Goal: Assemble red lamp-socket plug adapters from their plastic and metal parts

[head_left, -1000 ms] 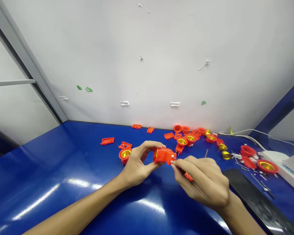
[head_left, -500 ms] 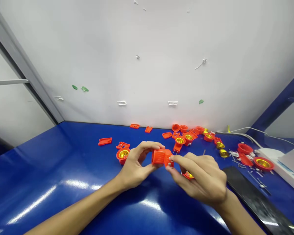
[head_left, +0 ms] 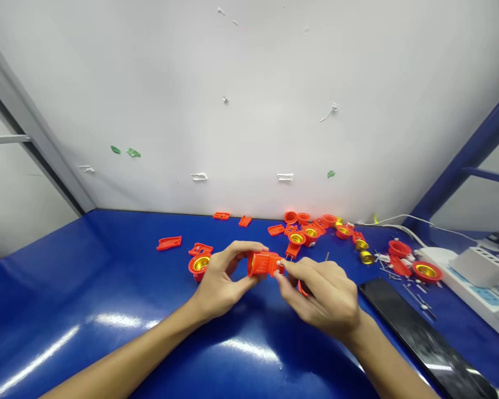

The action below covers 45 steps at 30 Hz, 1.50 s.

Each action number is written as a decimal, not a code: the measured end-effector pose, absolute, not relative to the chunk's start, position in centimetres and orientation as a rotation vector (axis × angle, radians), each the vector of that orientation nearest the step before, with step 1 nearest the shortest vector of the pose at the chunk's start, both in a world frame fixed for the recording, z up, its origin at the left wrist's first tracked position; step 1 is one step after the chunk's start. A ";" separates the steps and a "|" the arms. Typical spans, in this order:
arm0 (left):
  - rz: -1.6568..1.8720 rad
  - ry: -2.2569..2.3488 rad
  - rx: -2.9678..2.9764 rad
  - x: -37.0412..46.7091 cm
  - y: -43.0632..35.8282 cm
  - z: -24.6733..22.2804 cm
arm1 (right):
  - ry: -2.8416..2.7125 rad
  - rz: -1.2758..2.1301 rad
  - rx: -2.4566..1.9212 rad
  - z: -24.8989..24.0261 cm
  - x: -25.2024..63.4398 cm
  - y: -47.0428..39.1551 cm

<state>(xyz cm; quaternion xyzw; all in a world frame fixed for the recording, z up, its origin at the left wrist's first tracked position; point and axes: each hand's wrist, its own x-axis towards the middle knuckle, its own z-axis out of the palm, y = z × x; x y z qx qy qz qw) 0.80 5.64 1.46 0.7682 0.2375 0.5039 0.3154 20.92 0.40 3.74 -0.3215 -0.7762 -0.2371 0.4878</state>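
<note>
An orange-red plastic lamp socket (head_left: 263, 264) is held sideways above the blue table, its round open end to the left with a gold lining just showing. My left hand (head_left: 227, 280) grips that round end between thumb and fingers. At the narrower right end, my right hand (head_left: 320, 293) pinches with thumb and index finger, where a small white piece shows at the fingertips. What else the right fingers cover is hidden. Left of my left hand, another lamp socket with a gold screw shell (head_left: 200, 266) stands on the table. Part of an orange piece (head_left: 303, 288) shows behind my right fingers.
Several orange sockets, covers and gold shells lie along the back, such as a plugged socket (head_left: 295, 241). Flat orange covers (head_left: 169, 243) lie at left. At right are a black slab (head_left: 424, 338), a white power strip (head_left: 478, 293), loose small parts and a white cable (head_left: 403, 227).
The view has shifted, so the scene sits slightly further left. Both hands keep hold of the socket, which has turned a little, now showing gold inside its round end.
</note>
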 end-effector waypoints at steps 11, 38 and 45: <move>0.872 0.951 2.319 0.5 6.6 2.4 | -1.959 -0.385 -1.246 4.2 24.7 3.0; 0.923 1.135 2.355 1.3 5.6 -0.1 | -2.282 -0.165 -1.578 5.2 26.0 1.5; 0.939 1.158 2.430 1.3 4.7 1.3 | -2.481 0.029 -1.461 5.3 25.0 0.7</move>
